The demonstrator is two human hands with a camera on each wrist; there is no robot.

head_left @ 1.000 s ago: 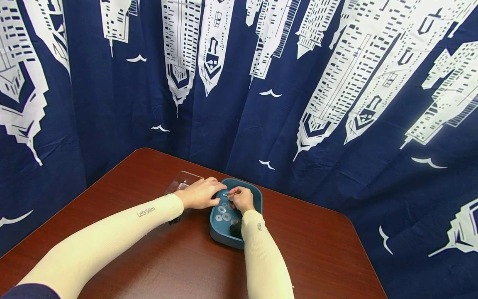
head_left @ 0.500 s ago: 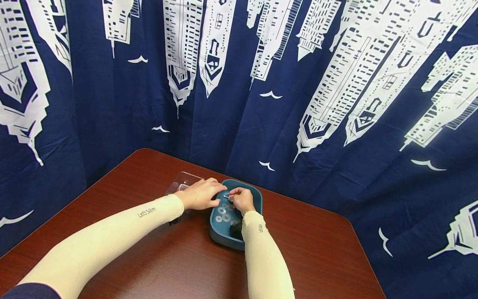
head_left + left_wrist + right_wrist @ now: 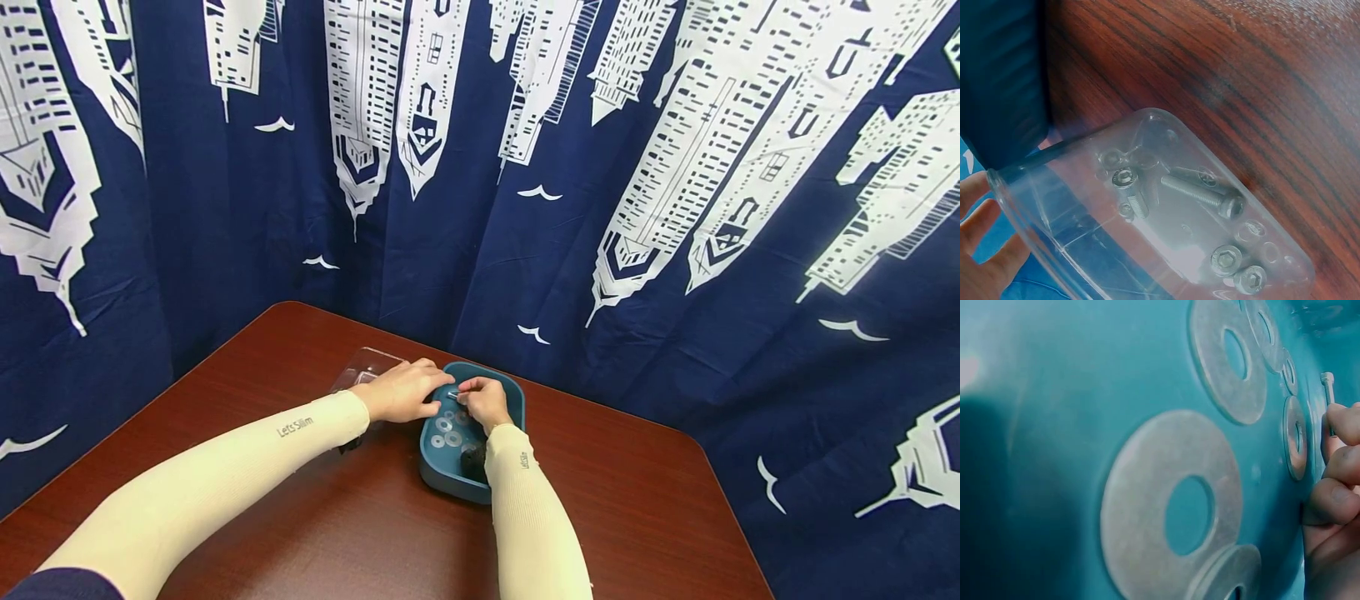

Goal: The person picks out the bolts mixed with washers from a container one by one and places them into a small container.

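Observation:
My right hand [image 3: 485,402] is inside the blue tray [image 3: 456,486], pinching a socket-head bolt [image 3: 1329,387] between thumb and fingertips. The bolt's head points away from the hand; the fingers hide much of its shank. Several flat metal washers [image 3: 1135,487] of different sizes lie on the tray floor beside that hand. My left hand [image 3: 401,392] reaches over the tray's left rim with fingers extended, holding nothing that I can see. Behind its wrist stands a clear plastic container [image 3: 367,362]. In the left wrist view, several socket-head bolts [image 3: 1194,192] lie in this container.
Both tray and container stand near the back edge of a reddish-brown wooden table [image 3: 630,483]. Just behind it hangs a dark blue curtain [image 3: 450,275] with a white skyline print. A black wrist camera [image 3: 472,462] sits under the right wrist, within the tray.

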